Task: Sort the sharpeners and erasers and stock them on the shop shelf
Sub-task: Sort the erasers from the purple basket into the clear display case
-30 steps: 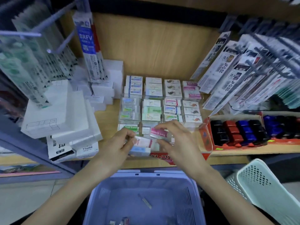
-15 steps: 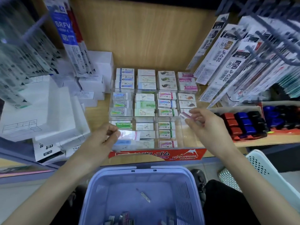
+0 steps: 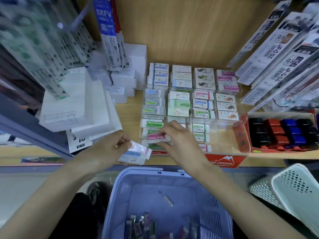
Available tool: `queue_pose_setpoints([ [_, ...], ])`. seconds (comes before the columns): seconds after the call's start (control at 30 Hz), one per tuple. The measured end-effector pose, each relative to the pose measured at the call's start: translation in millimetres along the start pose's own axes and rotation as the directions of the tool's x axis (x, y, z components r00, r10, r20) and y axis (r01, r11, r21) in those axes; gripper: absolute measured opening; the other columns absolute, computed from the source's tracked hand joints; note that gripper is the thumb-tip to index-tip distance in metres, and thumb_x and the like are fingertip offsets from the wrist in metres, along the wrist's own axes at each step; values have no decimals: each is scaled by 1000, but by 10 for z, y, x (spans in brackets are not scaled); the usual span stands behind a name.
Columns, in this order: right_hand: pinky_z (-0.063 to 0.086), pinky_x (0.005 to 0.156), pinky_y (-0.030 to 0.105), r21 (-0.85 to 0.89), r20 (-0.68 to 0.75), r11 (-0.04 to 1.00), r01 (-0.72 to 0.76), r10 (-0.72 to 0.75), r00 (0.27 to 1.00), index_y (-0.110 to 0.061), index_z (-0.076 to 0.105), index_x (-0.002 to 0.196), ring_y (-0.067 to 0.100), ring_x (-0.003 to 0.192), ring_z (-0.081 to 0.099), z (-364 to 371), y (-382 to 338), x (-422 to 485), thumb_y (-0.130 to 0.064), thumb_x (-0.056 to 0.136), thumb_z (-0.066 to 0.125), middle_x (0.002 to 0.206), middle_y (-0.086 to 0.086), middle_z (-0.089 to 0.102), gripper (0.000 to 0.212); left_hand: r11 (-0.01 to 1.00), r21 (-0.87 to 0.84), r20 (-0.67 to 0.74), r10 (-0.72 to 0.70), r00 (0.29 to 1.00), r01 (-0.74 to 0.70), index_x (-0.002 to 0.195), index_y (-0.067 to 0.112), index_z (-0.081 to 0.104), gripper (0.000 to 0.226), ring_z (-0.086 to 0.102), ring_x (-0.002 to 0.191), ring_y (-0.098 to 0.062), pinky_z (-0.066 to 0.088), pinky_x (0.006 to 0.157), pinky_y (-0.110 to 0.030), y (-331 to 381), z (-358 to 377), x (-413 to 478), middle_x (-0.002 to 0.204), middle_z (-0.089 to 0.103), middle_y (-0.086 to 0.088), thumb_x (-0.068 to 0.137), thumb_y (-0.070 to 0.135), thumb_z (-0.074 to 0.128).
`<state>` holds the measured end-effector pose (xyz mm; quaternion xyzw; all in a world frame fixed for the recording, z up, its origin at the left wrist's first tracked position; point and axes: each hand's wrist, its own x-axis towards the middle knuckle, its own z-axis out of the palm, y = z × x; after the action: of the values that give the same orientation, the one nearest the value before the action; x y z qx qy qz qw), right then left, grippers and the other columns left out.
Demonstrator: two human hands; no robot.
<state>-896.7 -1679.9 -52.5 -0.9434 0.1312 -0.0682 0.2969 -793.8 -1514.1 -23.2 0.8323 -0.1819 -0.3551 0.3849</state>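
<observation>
Head view.

- Left hand (image 3: 110,147): fingers and thumb curled round a small stack of white erasers in clear wrap, one with a blue band (image 3: 136,153). The stack juts toward the right hand, just short of it.
- Right hand (image 3: 179,140): fingertips pinch a white eraser with a pink "Hard Eraser" sleeve (image 3: 157,137). It is held level at the front left corner of the clear plastic compartment tray (image 3: 224,135); whether it touches the tray I cannot tell.
- Just beyond the right fingers: white erasers with green "Hard Eraser" sleeves (image 3: 151,123) in the tray's front left compartment.
- Farther beyond both hands: rows of sleeved erasers fill the tray's other compartments. The tray stands on the wooden shelf (image 3: 129,114).
- Below and between the wrists: lilac plastic basket (image 3: 172,173), with small wrapped items (image 3: 141,225) heaped at its near end.
- Right of the right hand: red cardboard box (image 3: 241,135) of black, red and blue blocks; what they are I cannot tell.
- Right of the right forearm: white perforated basket (image 3: 296,187).
- Left of the left hand: stacked white cartons (image 3: 69,104).
</observation>
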Motion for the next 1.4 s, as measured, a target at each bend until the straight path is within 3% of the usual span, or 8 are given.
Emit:
queue_pose_setpoints([
  [0.2,41,80,26,-11,58,999,37,-36,998,-8,61,107,24,104,56,138,-29,70,2,84,59,112,6,58,25,999,3,-6,-51,999,51,93,12,55,9,61,89,-28,38,43,-6,-181,-81,-61,107,56,-12,97,18,48],
  [0.5,24,97,12,-15,210,999,-41,43,977,-16,38,140,16,130,36,-55,-16,24,7,85,40,136,6,47,60,997,-63,-38,-51,998,49,95,15,56,9,60,75,-19,37,43,-5,-230,-154,-124,110,57,-11,97,19,48],
  [0.63,32,80,9,99,122,987,-127,115,986,-20,42,135,12,107,47,-182,-78,-12,13,80,36,130,0,51,64,996,-86,-19,-39,999,37,92,24,56,9,66,75,-23,40,59,-21,-210,-170,-137,105,60,-4,97,26,48],
  [0.73,35,73,3,249,95,956,-156,137,986,-22,53,121,2,89,53,-209,-173,-56,5,89,43,116,-9,61,44,987,-162,-29,-22,999,17,96,20,54,9,58,51,-5,42,58,-20,-124,-117,-145,99,57,-1,98,23,46],
  [0.87,47,85,16,572,271,778,-260,120,955,-25,62,108,5,96,61,-220,-316,-94,-19,90,60,106,-3,66,19,945,-325,-20,38,999,-43,101,11,56,14,61,57,-7,40,46,-14,-10,0,-121,88,63,-6,99,17,44],
  [1.03,50,65,15,802,176,535,-265,213,961,-17,65,99,5,70,63,-273,-343,-82,4,84,61,85,-6,68,26,880,-471,-76,24,997,-57,92,16,63,18,56,58,-12,42,51,-20,70,82,-72,74,65,-2,96,25,49],
  [1.2,52,69,16,743,12,630,-226,325,946,-21,66,98,6,75,66,-273,-255,-66,5,85,61,97,4,68,29,905,-423,-147,-16,989,-49,93,16,63,16,52,68,-18,43,54,-19,61,93,-12,84,63,-6,96,25,50],
  [1.4,53,61,16,801,-42,567,-190,370,928,-10,60,79,1,64,63,-324,-210,-52,21,82,50,89,0,64,32,914,-406,-157,-45,987,-23,90,21,62,16,61,65,-7,44,53,-15,18,105,24,93,65,-4,97,18,49],
])
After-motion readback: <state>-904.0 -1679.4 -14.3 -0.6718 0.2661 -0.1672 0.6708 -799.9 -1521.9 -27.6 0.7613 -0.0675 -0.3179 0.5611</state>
